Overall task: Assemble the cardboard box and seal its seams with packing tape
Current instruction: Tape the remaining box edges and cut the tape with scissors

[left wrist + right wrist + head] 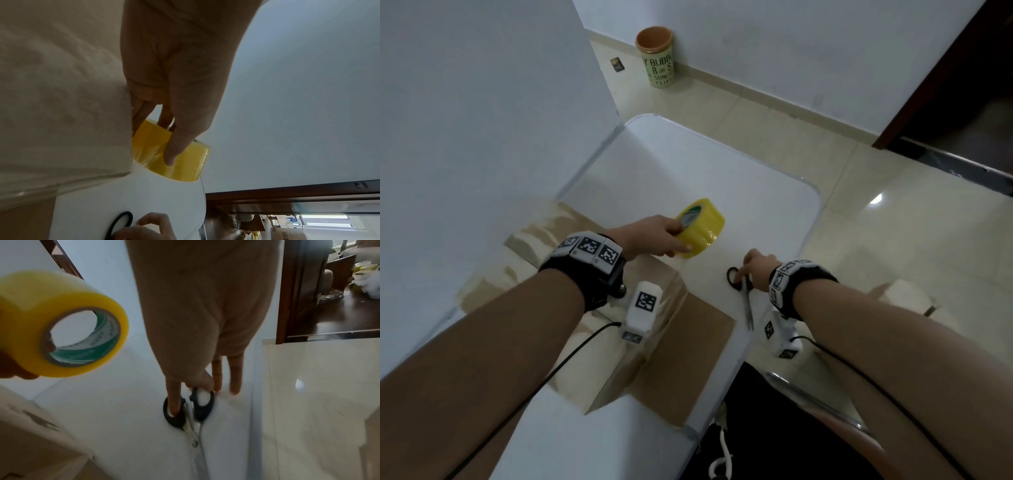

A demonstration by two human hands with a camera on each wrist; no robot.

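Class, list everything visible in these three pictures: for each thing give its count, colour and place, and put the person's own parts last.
Packing tape roll: one, yellow, held above the table.
Cardboard box: one, brown, flat on the table's near left.
Scissors: one pair, black handles, on the table near its right edge.
Table: one, white.
Cup: one, green with orange inside, on the floor by the wall.
Left hand: grips the tape roll.
Right hand: fingers at the scissor handles, one through a loop.

I read this as a home, not a workshop. My white bench (722, 178) stands on glossy cream floor tiles (893, 240) against plain white walls (791, 51). A printed bin (659, 58) sits by the skirting, and a dark wooden door frame (287, 288) opens onto a cluttered room with dark flooring.
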